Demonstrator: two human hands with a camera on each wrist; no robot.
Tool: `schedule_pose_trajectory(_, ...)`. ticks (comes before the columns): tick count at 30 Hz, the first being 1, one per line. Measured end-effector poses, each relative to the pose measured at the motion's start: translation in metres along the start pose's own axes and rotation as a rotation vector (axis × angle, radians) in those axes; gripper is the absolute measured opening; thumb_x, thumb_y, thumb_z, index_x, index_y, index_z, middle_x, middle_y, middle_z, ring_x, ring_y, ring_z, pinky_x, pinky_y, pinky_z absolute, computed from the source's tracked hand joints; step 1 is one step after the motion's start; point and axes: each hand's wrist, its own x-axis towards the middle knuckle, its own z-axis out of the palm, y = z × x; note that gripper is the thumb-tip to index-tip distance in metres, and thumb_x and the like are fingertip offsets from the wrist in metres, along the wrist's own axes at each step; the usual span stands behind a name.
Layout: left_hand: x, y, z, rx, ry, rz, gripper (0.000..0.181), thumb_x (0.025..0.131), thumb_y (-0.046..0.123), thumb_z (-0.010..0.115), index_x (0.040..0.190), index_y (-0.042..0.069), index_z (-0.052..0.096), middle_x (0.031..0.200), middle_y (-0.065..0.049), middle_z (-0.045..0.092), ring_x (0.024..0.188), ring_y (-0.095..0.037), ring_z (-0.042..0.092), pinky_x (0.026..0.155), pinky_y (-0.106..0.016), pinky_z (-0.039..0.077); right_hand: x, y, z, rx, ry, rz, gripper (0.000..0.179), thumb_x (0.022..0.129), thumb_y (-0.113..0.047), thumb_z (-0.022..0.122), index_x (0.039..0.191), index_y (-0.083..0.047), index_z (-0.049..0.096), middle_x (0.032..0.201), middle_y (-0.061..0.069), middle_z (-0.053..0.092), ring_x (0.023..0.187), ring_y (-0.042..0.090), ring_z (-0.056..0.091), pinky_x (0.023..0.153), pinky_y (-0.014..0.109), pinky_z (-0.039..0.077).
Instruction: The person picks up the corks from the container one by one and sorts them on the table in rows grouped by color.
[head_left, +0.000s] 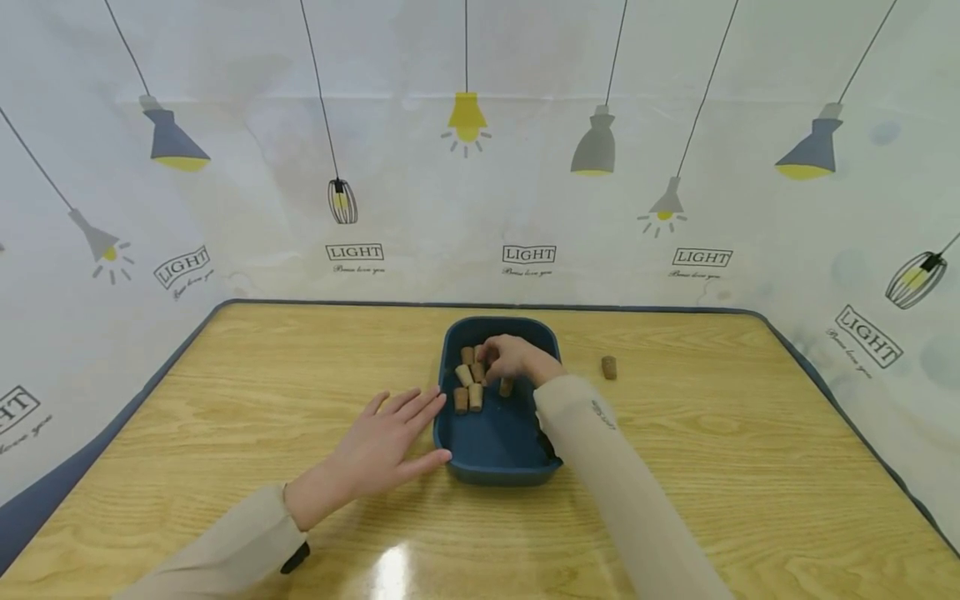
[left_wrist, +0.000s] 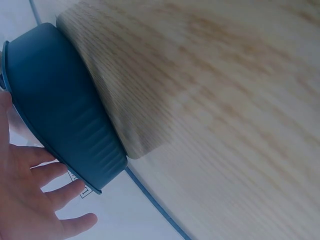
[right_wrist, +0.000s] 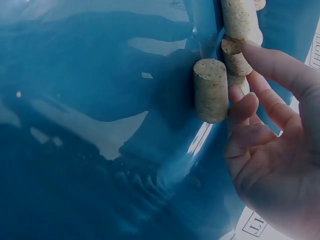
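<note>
Corks (head_left: 476, 397) sit bunched in our blue tub (head_left: 502, 477); a lone cork (head_left: 609, 367) is on the worktop (head_left: 300, 375), R of it. Prob. v. light, a bit squishy, not slippy; we'd pinch round the middle. Our L hand (head_left: 386, 442), fingers spread, touches the rim; R hand (head_left: 513, 358), fingers bent, touches one cork (right_wrist: 236, 61), can't tell if pinched.
</note>
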Motion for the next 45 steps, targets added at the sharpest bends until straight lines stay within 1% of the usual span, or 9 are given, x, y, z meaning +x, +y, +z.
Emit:
schedule_pose_trajectory(8, 0.000, 0.000, 0.000, 0.002, 0.003, 0.005, 0.071, 0.086, 0.061, 0.031, 0.138, 0.012, 0.032, 0.140, -0.005, 0.031, 0.124, -0.026, 0.031, 0.095, -0.053, 0.022, 0.002, 0.000, 0.004, -0.014, 0.027, -0.026, 0.035, 0.074, -0.007, 0.070, 0.107, -0.007, 0.057, 0.090, 0.005, 0.054, 0.082, 0.019, 0.051, 0.071, 0.031, 0.044)
schedule_pose_trajectory(13, 0.000, 0.000, 0.000, 0.004, 0.007, 0.008, 0.071, 0.086, 0.061, 0.032, 0.138, 0.012, 0.033, 0.139, -0.005, 0.031, 0.124, -0.026, 0.031, 0.095, -0.053, 0.022, 0.004, -0.002, 0.007, -0.068, 0.055, -0.036, 0.033, 0.074, -0.009, 0.071, 0.104, -0.008, 0.057, 0.090, 0.004, 0.055, 0.082, 0.018, 0.051, 0.072, 0.031, 0.043)
schedule_pose_trajectory(19, 0.001, 0.000, 0.000, 0.009, 0.003, 0.008, 0.071, 0.086, 0.062, 0.030, 0.138, 0.013, 0.032, 0.140, -0.004, 0.031, 0.124, -0.025, 0.031, 0.095, -0.053, 0.022, 0.003, -0.002, 0.005, -0.121, 0.047, -0.043, 0.034, 0.075, -0.012, 0.070, 0.107, -0.007, 0.057, 0.097, 0.006, 0.055, 0.089, 0.019, 0.051, 0.076, 0.032, 0.042)
schedule_pose_trajectory(22, 0.001, 0.000, 0.000, 0.009, 0.004, 0.007, 0.072, 0.086, 0.062, 0.031, 0.138, 0.012, 0.033, 0.140, -0.004, 0.031, 0.123, -0.025, 0.031, 0.095, -0.053, 0.022, 0.001, -0.004, 0.002, -0.116, 0.027, -0.035, 0.035, 0.077, -0.011, 0.067, 0.110, -0.007, 0.056, 0.101, 0.006, 0.055, 0.092, 0.020, 0.050, 0.079, 0.033, 0.042)
schedule_pose_trajectory(25, 0.001, 0.000, 0.001, 0.009, -0.001, 0.004, 0.072, 0.086, 0.062, 0.031, 0.138, 0.012, 0.034, 0.140, -0.004, 0.031, 0.124, -0.026, 0.031, 0.095, -0.053, 0.022, -0.001, -0.007, -0.003, -0.116, 0.010, -0.047, 0.034, 0.079, -0.009, 0.064, 0.112, -0.006, 0.056, 0.104, 0.007, 0.054, 0.094, 0.020, 0.050, 0.080, 0.033, 0.042)
schedule_pose_trajectory(32, 0.001, 0.001, 0.000, 0.008, 0.002, -0.002, 0.072, 0.086, 0.061, 0.031, 0.138, 0.012, 0.034, 0.139, -0.004, 0.031, 0.124, -0.025, 0.030, 0.095, -0.054, 0.022, -0.007, -0.018, -0.018, -0.161, -0.023, -0.124, 0.033, 0.081, -0.013, 0.063, 0.112, -0.006, 0.056, 0.105, 0.006, 0.054, 0.096, 0.019, 0.050, 0.081, 0.033, 0.041)
schedule_pose_trajectory(38, 0.001, 0.000, 0.000, 0.013, 0.002, 0.002, 0.073, 0.086, 0.062, 0.032, 0.137, 0.010, 0.035, 0.139, -0.005, 0.031, 0.124, -0.026, 0.030, 0.095, -0.054, 0.022, -0.014, -0.025, -0.031, -0.127, -0.045, -0.187, 0.032, 0.081, -0.009, 0.061, 0.112, -0.004, 0.054, 0.102, 0.006, 0.054, 0.093, 0.019, 0.050, 0.081, 0.032, 0.041)
schedule_pose_trajectory(41, 0.001, 0.000, 0.001, 0.017, 0.003, 0.001, 0.073, 0.086, 0.062, 0.032, 0.137, 0.010, 0.035, 0.139, -0.005, 0.031, 0.124, -0.026, 0.030, 0.095, -0.054, 0.022, -0.016, -0.026, -0.036, -0.106, -0.050, -0.203, 0.032, 0.080, -0.008, 0.061, 0.111, -0.004, 0.054, 0.102, 0.006, 0.054, 0.093, 0.019, 0.050, 0.081, 0.033, 0.041)
schedule_pose_trajectory(45, 0.001, 0.000, 0.001, 0.017, 0.004, 0.001, 0.073, 0.086, 0.062, 0.032, 0.137, 0.010, 0.035, 0.139, -0.005, 0.031, 0.124, -0.026, 0.030, 0.095, -0.054, 0.022, -0.019, -0.026, -0.041, -0.121, -0.042, -0.240, 0.032, 0.081, -0.010, 0.062, 0.111, -0.005, 0.055, 0.103, 0.006, 0.055, 0.094, 0.019, 0.050, 0.081, 0.032, 0.041)
